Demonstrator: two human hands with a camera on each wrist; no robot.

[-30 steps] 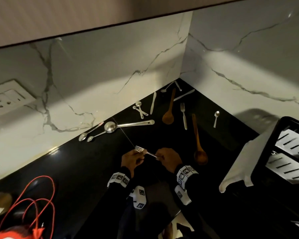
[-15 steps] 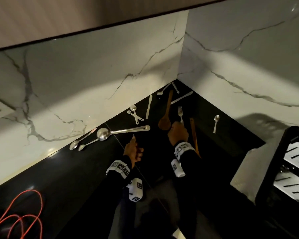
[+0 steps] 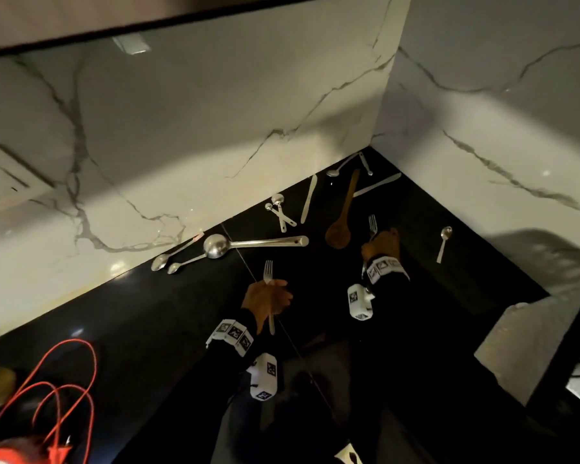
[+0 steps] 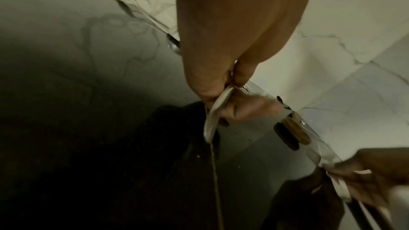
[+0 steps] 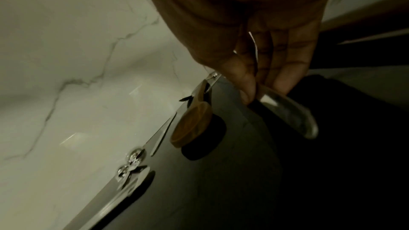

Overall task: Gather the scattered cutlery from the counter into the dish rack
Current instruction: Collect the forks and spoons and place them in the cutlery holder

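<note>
My left hand grips a steel fork by its handle, tines pointing away; the left wrist view shows the handle pinched between thumb and fingers. Further right, my right hand is down on a second fork lying on the black counter, and its fingertips pinch that fork's handle. A ladle, two spoons, measuring spoons, a knife, a wooden spoon and a teaspoon lie scattered. The dark dish rack is at the right edge.
Marble walls close the counter's far corner, where more cutlery and a second knife lie. A pale drain tray juts from the rack. A red cable loops at the lower left, and a wall socket is on the left.
A second ago both hands held one fork. The left hand has kept it and turned it upright; the right hand let go, reached forward and took hold of the second fork.
</note>
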